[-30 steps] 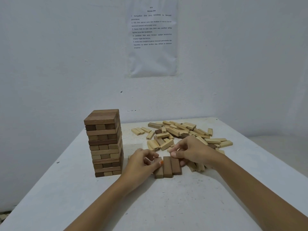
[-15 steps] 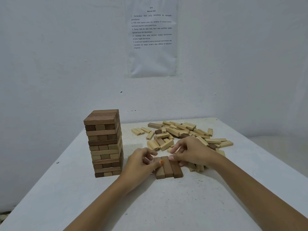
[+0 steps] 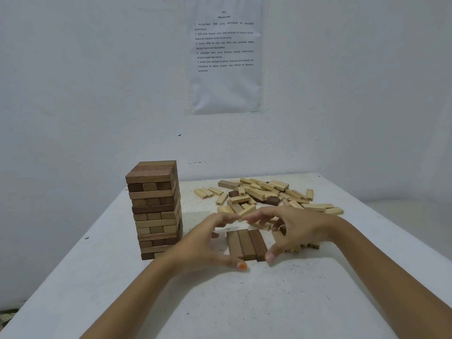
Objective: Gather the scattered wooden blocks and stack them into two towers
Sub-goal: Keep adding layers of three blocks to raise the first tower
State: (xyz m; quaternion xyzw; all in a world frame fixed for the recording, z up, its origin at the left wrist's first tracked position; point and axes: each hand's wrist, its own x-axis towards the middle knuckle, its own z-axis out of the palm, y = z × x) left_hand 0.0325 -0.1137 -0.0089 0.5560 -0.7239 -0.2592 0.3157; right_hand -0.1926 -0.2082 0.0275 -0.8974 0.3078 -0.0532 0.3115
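The tower [image 3: 154,209] and the three dark blocks [image 3: 245,244] lying side by side are smooth, matt wood, from tan to reddish brown. The scattered blocks [image 3: 264,192] are paler bare wood, equally dull. The table top [image 3: 244,302] is matt white, rough and flecked with dark specks; the wall [image 3: 73,81] is matt white paint, and the printed sheet [image 3: 225,89] is slightly wrinkled paper.

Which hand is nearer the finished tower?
Left. The left hand sits just right of the tower; the right hand is farther right, beyond the three-block row.
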